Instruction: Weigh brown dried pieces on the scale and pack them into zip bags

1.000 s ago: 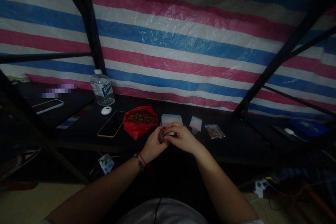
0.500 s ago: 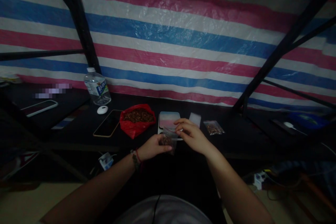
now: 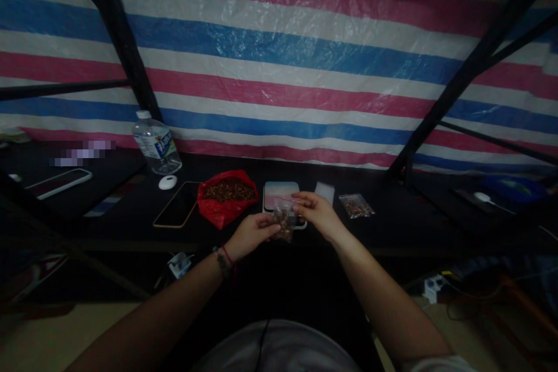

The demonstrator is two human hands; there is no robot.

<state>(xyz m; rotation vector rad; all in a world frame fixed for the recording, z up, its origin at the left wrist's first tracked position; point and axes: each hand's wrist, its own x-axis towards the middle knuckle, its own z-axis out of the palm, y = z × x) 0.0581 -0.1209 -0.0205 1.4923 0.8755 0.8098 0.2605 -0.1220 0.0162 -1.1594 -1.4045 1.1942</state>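
One small clear bag (image 3: 284,222) of brown pieces is held at the centre of the head view, near the front edge of the dark tabletop (image 3: 392,220). Just beyond it at 12 o'clock, partly hidden, lies a pale flat device (image 3: 281,188); a narrow gap parts this from an open red bag (image 3: 220,216) at 10 o'clock. A filled packet (image 3: 356,207) lies at 3 o'clock, with a wider strip of tabletop running on past it. The left hand (image 3: 253,232) has thumb and fingers clamped on the clear bag's 9 o'clock side; the right hand (image 3: 319,212) has fingertips pinched together at its top edge. Farther off at 10 o'clock, a bottle (image 3: 156,142) wears a blue-and-white label whose lettering is too blurred to read surely.
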